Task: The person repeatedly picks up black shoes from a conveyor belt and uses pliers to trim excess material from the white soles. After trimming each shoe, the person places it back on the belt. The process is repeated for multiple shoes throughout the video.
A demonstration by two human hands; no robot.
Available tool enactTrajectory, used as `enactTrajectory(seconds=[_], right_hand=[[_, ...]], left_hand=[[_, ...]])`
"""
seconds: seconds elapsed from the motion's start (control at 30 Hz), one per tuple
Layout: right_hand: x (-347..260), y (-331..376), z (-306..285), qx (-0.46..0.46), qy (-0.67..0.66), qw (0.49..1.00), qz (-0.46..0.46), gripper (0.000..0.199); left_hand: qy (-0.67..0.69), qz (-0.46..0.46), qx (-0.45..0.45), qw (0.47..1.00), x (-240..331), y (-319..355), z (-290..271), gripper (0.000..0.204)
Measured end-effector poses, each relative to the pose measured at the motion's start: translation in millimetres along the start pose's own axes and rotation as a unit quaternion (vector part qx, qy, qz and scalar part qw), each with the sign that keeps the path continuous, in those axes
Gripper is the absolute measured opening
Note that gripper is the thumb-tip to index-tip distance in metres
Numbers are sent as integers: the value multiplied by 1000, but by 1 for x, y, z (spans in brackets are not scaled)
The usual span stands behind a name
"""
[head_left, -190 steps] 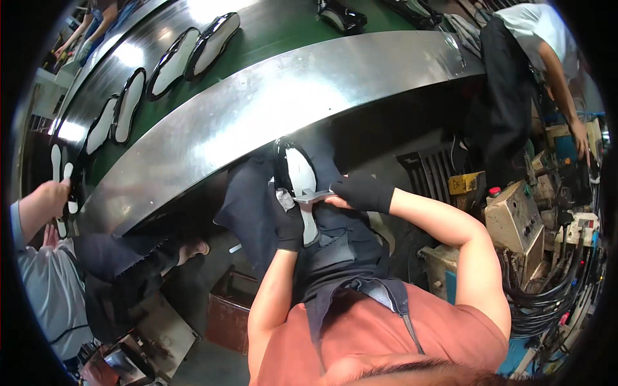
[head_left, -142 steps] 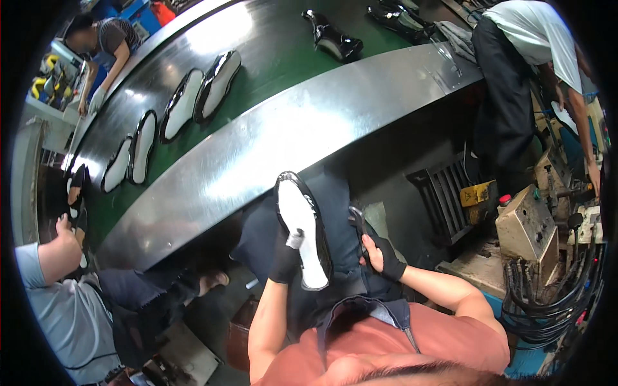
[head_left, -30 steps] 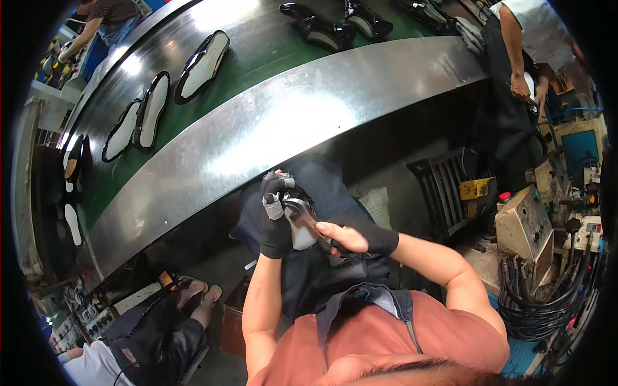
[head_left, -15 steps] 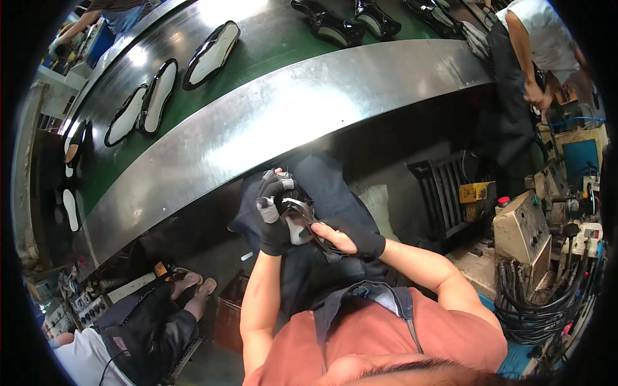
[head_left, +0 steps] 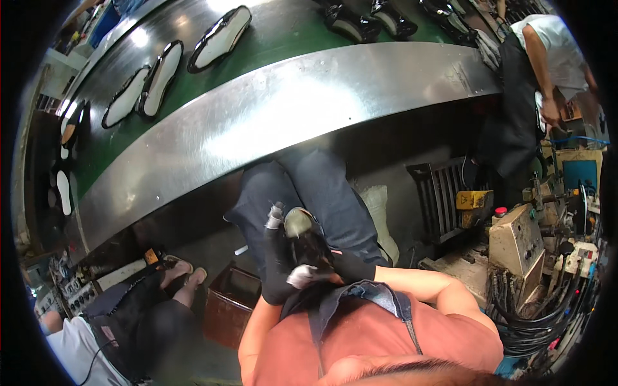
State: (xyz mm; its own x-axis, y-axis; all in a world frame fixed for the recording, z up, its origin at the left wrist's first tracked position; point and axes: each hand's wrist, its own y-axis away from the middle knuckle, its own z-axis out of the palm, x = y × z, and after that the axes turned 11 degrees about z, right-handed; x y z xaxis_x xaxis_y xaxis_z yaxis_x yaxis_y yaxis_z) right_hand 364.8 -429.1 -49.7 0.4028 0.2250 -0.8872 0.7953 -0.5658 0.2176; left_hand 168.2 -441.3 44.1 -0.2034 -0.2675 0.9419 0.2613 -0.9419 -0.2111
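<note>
"1 long table, biggest thing here. How far along?"

"Midway, I'd judge. Pale-soled shoes lie sole-up at its left, 3 of them; more glossy shoes far right. Can't tell which are finished. Only 1 is in hand."

"Surface, room?"

"Green bed, bright curved metal border, strong glare. Co-worker in white standing at right; seated co-worker lower left."

"Smaller stuff?"

"Brown box left of the wearer. Scuffed control box at right, red button on top."

"And the worked piece?"

"Black shoe, over the lap, off the table, tilted, pale end away from the wearer. Bit blurred."

"Grip?"

"Left hand: closed round the shoe, taped digit along its side. Right hand: by its near end, half hidden; can't tell whether it's open, closed or holding anything."
</note>
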Motion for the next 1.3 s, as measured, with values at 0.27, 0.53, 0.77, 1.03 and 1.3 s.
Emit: enactTrajectory(seconds=[0.27, 0.53, 0.77, 1.03, 1.3], right_hand=[[15, 26, -11, -153, -239, 944, 169, 42], [-49, -21, -56, -24, -6, 999, -30, 31], [-53, -74, -124, -90, -316, 877, 350, 65], [-13, -67, -140, -140, -164, 940, 263, 52], [-56, -69, -147, -63, 354, 929, 85, 49]], left_hand=[[-44, -21, -61, 997, 0, 28, 7, 116], [281, -210, 57, 935, -109, 20, -60, 72], [-102, -278, 21, 955, -104, -10, -37, 46], [-87, -134, 86, 983, -89, 19, -4, 62], [-302, -30, 67, 950, -118, 39, 15, 74]])
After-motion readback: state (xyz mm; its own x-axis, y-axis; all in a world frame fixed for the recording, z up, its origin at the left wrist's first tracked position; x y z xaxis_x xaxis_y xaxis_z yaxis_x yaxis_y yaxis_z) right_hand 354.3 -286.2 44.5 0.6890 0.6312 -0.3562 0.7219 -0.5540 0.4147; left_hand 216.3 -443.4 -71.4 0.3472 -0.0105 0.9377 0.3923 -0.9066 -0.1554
